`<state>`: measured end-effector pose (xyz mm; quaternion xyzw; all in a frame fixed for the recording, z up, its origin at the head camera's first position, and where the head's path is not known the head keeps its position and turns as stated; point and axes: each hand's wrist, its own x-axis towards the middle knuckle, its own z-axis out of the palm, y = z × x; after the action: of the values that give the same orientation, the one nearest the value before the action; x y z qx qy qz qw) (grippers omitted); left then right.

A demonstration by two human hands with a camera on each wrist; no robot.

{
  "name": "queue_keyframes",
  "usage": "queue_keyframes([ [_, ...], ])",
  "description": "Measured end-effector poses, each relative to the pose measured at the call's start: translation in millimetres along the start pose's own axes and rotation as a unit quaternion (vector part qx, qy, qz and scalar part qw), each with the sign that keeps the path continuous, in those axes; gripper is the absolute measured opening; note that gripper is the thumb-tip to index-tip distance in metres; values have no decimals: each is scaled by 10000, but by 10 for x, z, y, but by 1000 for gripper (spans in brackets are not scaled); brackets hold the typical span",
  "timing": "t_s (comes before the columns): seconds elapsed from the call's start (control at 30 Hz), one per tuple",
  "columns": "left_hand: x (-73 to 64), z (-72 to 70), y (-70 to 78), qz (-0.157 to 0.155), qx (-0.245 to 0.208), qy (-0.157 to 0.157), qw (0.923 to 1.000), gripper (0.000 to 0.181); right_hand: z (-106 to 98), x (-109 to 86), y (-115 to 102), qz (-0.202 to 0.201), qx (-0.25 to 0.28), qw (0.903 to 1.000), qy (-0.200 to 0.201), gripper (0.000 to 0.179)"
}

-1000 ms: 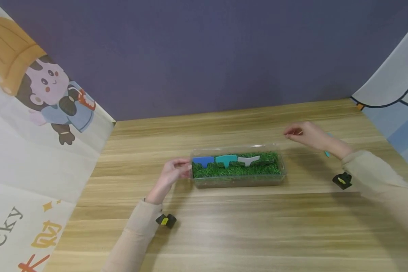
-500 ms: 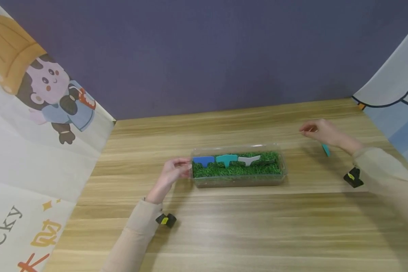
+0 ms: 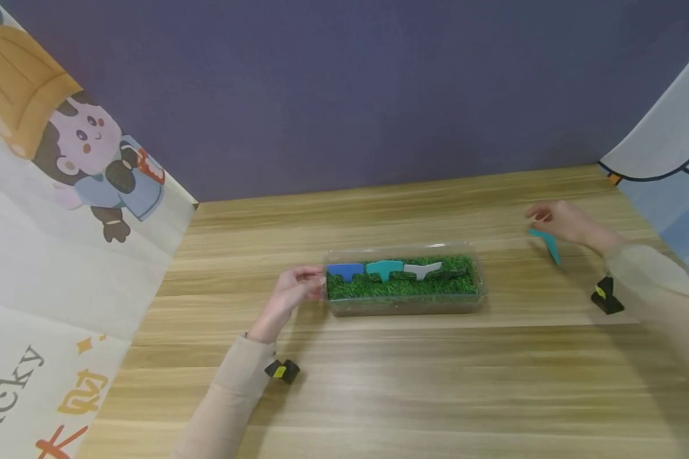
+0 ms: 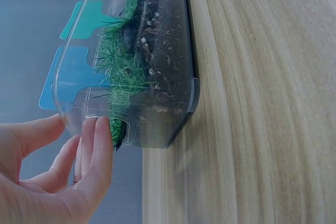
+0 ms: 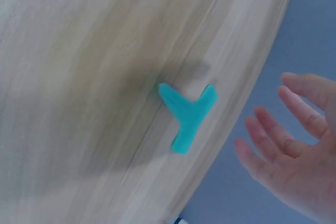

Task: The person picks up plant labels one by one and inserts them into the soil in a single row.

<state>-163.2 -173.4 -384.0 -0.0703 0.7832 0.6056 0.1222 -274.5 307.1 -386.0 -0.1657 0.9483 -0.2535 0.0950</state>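
A long clear plastic box (image 3: 404,307) holds green artificial grass (image 3: 402,290) over dark soil. Three T- or Y-shaped plant labels stand in the grass in a row: blue (image 3: 346,271), teal (image 3: 385,269) and pale grey (image 3: 422,270). My left hand (image 3: 298,288) holds the box's left end, thumb and fingertips at its rim. On the right, my right hand (image 3: 563,220) hovers over a loose teal Y-shaped plant label (image 3: 547,244) on the table. In the right wrist view the fingers (image 5: 270,135) are spread and apart from that label (image 5: 189,114).
The wooden table (image 3: 413,382) meets a dark blue-grey panel (image 3: 344,95) at its back edge. Printed sheets with cartoon figures (image 3: 100,153) flank it on both sides. Small black-and-yellow devices (image 3: 282,370) are at the cuffs of both sleeves.
My right hand has moved rightward, away from the box, and the loose teal label beneath it has come more into view. The left hand stays at the box's end.
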Motion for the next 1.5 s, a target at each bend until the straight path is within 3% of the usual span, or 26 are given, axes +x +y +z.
queue_keyframes([
  [0.23,-6,0,18,-41,-79,44,10000,30,-7,16,96,-20,-118,9999,68,34],
  [0.7,-15,21,22,-41,11,18,10000,30,-10,25,314,511,-103,9981,-331,45],
  [1.1,8,74,53,-59,12,87,9999,30,-17,107,457,494,-608,9947,-672,56],
  [1.5,108,152,94,-91,-30,240,9997,30,-54,317,567,275,-843,9936,-701,51],
])
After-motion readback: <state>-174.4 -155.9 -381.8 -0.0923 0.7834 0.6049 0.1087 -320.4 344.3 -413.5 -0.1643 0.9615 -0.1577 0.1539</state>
